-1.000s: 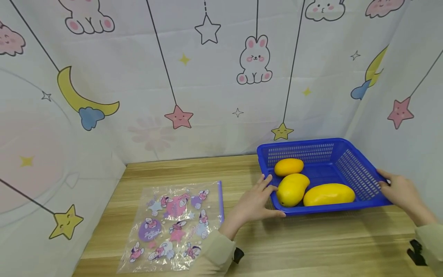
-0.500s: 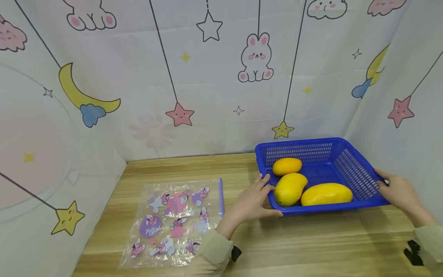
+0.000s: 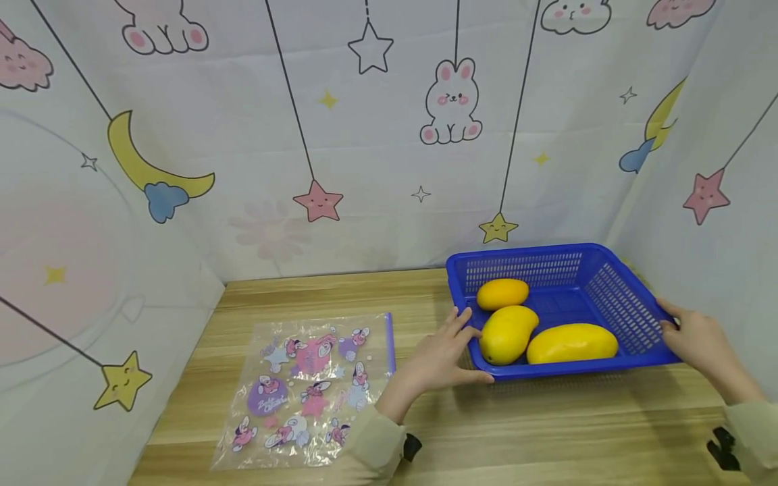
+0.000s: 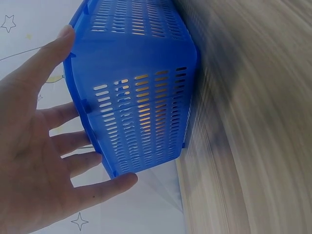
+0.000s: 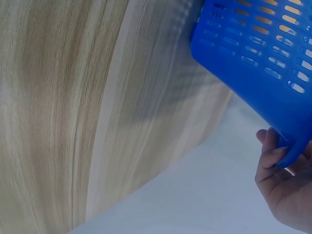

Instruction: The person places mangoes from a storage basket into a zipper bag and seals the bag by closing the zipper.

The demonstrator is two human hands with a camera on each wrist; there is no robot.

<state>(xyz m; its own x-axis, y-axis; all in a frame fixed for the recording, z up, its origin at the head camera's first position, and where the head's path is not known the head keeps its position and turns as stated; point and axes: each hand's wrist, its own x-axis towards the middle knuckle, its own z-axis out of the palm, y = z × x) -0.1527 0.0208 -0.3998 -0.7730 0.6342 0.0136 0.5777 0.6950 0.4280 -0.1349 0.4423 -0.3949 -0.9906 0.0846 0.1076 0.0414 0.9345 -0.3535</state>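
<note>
We have the blue basket (image 3: 558, 304) at right of the frame: our left hand (image 3: 439, 358), fingers spread, hooks its left rim; our right hand (image 3: 702, 337) pinches its right rim, probably balancing the load. Three yellow fruits (image 3: 509, 335) sit inside, leftward. A clear printed bag (image 3: 313, 398) lies flat at lower left on the wooden table (image 3: 529, 432).

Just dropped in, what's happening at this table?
A person's left hand rests spread on the near-left rim of a blue rectangular plastic basket, while the right hand grips its right rim. Three smooth yellow mango-shaped fruits lie inside, along the left and front sides. A clear plastic bag with pink and purple prints lies flat to the left on the wood-grain table; neither hand is on it.
</note>
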